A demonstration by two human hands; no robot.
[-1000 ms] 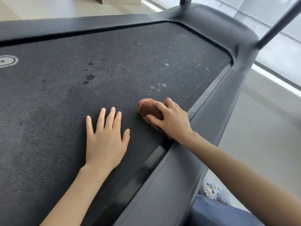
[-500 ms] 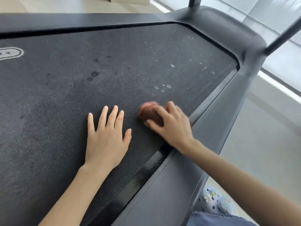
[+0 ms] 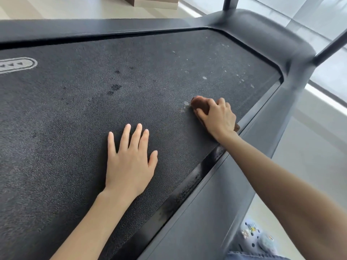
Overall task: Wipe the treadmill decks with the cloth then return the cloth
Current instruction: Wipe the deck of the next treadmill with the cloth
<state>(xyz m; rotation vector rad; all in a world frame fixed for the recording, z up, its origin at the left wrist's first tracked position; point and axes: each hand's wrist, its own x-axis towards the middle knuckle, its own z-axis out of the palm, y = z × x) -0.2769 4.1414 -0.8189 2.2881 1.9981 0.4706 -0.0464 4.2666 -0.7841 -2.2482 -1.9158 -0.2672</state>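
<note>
The dark treadmill deck (image 3: 78, 117) fills most of the view, with pale specks and dark damp spots on its belt. My right hand (image 3: 218, 117) grips a bunched brown cloth (image 3: 201, 105) and presses it on the belt near the right side rail, beside a pale smudge. Most of the cloth is hidden under my fingers. My left hand (image 3: 131, 160) lies flat on the belt with fingers spread, a little nearer to me and to the left of the cloth.
The grey side rail (image 3: 221, 184) runs along the belt's right edge, with a dusty black strip beside it. The motor hood (image 3: 262, 32) and two upright posts stand at the far right. Pale floor lies to the right, and a patterned shoe (image 3: 257, 237) shows at the bottom.
My right hand has slid the cloth forward along the belt toward the pale specks. My left hand has stayed flat in the same place.
</note>
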